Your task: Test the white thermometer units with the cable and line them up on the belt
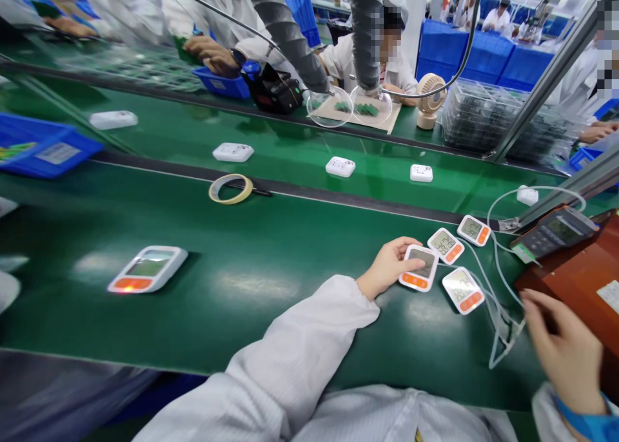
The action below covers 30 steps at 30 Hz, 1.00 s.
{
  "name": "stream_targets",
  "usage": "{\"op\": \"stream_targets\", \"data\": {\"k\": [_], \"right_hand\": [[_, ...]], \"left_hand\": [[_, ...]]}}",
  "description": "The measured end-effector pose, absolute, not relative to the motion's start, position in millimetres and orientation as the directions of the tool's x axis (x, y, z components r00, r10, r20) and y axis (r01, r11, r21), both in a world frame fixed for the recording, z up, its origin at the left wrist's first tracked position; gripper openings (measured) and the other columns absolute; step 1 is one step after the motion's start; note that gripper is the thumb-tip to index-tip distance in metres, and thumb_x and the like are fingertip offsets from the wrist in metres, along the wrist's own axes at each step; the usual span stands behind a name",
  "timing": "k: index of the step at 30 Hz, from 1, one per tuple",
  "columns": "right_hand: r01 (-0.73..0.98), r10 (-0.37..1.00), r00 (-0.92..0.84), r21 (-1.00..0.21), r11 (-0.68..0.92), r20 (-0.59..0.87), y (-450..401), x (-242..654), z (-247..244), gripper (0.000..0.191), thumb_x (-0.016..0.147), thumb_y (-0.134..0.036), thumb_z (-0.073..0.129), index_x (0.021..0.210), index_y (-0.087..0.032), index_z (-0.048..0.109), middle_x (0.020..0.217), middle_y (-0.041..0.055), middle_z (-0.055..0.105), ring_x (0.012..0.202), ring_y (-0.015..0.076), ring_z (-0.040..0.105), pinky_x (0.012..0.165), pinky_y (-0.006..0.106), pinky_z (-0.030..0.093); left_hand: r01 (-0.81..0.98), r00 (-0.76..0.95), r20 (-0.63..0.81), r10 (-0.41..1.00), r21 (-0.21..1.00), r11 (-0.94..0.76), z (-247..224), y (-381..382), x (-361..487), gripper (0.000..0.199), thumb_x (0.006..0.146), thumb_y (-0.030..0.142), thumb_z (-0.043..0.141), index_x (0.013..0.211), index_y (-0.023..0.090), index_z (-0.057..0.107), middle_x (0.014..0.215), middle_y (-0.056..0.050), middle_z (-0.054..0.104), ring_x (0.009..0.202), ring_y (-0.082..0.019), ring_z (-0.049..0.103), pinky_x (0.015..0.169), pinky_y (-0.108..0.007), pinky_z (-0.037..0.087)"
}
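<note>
Resting on the green surface [251, 281], the left hand [387, 267] touches one small white meter [420, 268] with an orange bar. The fingers curl lightly on its left edge, so the hand holds it but does not lift it.

Three more meters lie just beside it. One [445, 245] is above it, another [474, 229] sits further up to the right, and the last [463, 290] lies below to the right. All four show numbers on their little screens, so they look switched on. Thin clear tubes [500, 326] run from them toward the brown box [575, 281] on the right.

The right hand [563, 352] is near the brown box, fingers spread a little, holding nothing. It is blurred, so I cannot tell if it touches the box.

One bigger meter [147, 269] lies alone, well apart to the left, with no tube on it. It looks like it waits its turn or is finished; I cannot tell which.

A roll of tape [231, 189] lies by the belt. Small white units [340, 167] ride on the belt behind.
</note>
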State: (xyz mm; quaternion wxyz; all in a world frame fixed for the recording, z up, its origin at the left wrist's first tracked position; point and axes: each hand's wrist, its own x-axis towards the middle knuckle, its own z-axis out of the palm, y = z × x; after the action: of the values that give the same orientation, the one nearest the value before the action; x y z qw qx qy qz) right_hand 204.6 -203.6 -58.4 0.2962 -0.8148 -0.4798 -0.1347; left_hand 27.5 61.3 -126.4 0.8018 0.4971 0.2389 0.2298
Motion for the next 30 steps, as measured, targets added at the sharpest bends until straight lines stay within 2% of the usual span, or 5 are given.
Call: {"op": "stream_targets", "data": {"k": [6, 14, 18, 26, 30], "right_hand": [[0.914, 0.925, 0.183, -0.404, -0.035, 0.334, -109, 166, -76, 0.026, 0.102, -0.029, 0.044, 0.119, -0.021, 0.063, 0.114, 0.0104, 0.068, 0.103, 0.0252, 0.066, 0.090, 0.039, 0.054], [0.905, 0.962, 0.041, -0.418, 0.079, 0.270, -70, 175, -102, 0.028, 0.102, -0.024, 0.042, 0.086, -0.019, 0.065, 0.085, 0.0072, 0.068, 0.078, 0.0234, 0.065, 0.073, 0.035, 0.051], [0.878, 0.932, 0.079, -0.467, 0.102, 0.354, -76, 180, -107, 0.026, 0.104, -0.030, 0.042, 0.095, -0.020, 0.065, 0.090, 0.0063, 0.068, 0.082, 0.0222, 0.064, 0.075, 0.033, 0.049], [0.891, 0.898, 0.067, -0.432, 0.143, 0.435, -90, 200, -130, 0.028, 0.100, -0.045, 0.049, 0.096, -0.022, 0.065, 0.091, 0.0056, 0.069, 0.081, 0.0241, 0.064, 0.078, 0.036, 0.047], [0.876, 0.912, 0.061, -0.459, 0.146, 0.406, -93, 226, -161, 0.028, 0.093, -0.047, 0.054, 0.086, -0.024, 0.069, 0.082, 0.0068, 0.069, 0.068, 0.0256, 0.064, 0.065, 0.037, 0.047]], "left_hand": [[-0.267, 0.795, -0.226, 0.563, 0.703, 0.659, -121, 68, 27, 0.051, 0.058, 0.041, 0.091, 0.097, 0.016, 0.070, 0.080, -0.003, 0.070, 0.063, -0.012, 0.063, 0.062, -0.023, 0.050], [-0.175, 0.862, -0.200, 0.466, 0.745, 0.644, -127, 59, 32, 0.050, 0.066, 0.046, 0.086, 0.103, 0.015, 0.071, 0.090, -0.006, 0.071, 0.073, -0.015, 0.066, 0.070, -0.025, 0.052], [-0.046, 0.941, -0.173, 0.291, 0.786, 0.616, -131, 59, 29, 0.069, 0.071, 0.052, 0.082, 0.128, 0.022, 0.055, 0.084, -0.004, 0.068, 0.062, -0.012, 0.064, 0.058, -0.022, 0.050], [0.029, 0.979, -0.140, 0.150, 0.819, 0.574, -133, 63, 31, 0.096, 0.050, 0.037, 0.096, 0.134, 0.023, 0.051, 0.092, -0.002, 0.064, 0.069, -0.013, 0.064, 0.055, -0.024, 0.055], [0.007, 0.977, -0.120, 0.178, 0.846, 0.533, -140, 65, 38, 0.099, 0.039, 0.027, 0.098, 0.130, 0.021, 0.057, 0.094, -0.002, 0.063, 0.069, -0.014, 0.063, 0.054, -0.026, 0.055]]}}
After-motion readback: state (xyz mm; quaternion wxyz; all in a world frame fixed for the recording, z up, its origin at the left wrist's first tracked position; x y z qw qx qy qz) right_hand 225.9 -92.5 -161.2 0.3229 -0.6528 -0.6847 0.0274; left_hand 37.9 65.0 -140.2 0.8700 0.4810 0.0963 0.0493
